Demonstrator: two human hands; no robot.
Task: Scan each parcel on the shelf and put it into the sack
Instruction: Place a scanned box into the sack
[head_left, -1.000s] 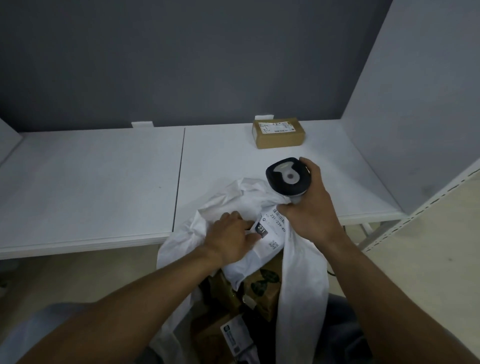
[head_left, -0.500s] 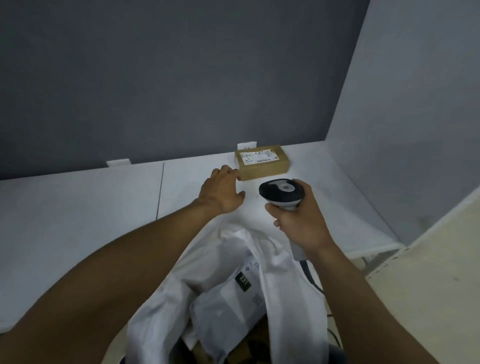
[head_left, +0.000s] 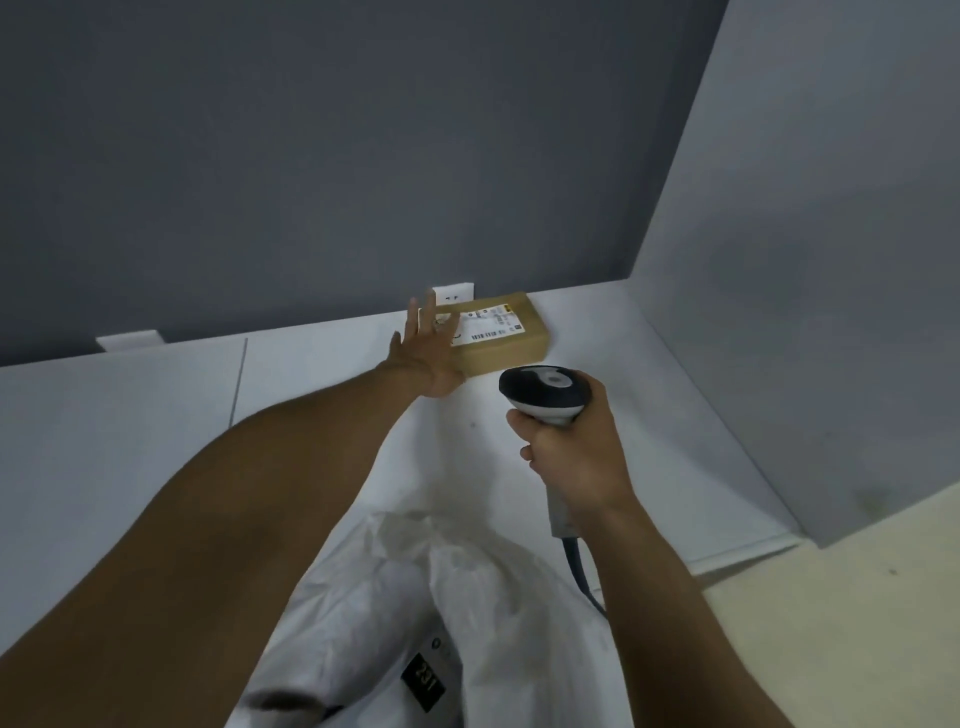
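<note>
- The brown parcel (head_left: 501, 332) lies flat on the white shelf (head_left: 649, 415), at the back of it, close against the grey wall (head_left: 311, 156). It is the only parcel that shows on the shelf.
- Its long axis runs across your view, left to right, a little turned, and the white label (head_left: 478, 325) with the barcode faces up.
- Your left hand (head_left: 428, 353) is the nearer one: it is at the left end of the parcel, and the fingertips already reach over the label's left part. I cannot tell if the palm touches the cardboard or is only just beside it.
- This hand is spread wide, fingers straight and apart, holding nothing. The forearm is stretched forward from you toward the parcel.
- Your right hand (head_left: 569, 457) is in front of the parcel, on its right side, near but apart from it. It is closed around the handle of the scanner (head_left: 543, 395), whose dark head is turned toward the parcel's front edge.
- The white sack (head_left: 493, 597) is well in front of the parcel, low between your two arms, with its mouth open toward you.
- My judgement: the next move needs the left hand to close on the parcel's left end, and the label must stay uncovered for the scanner.
</note>
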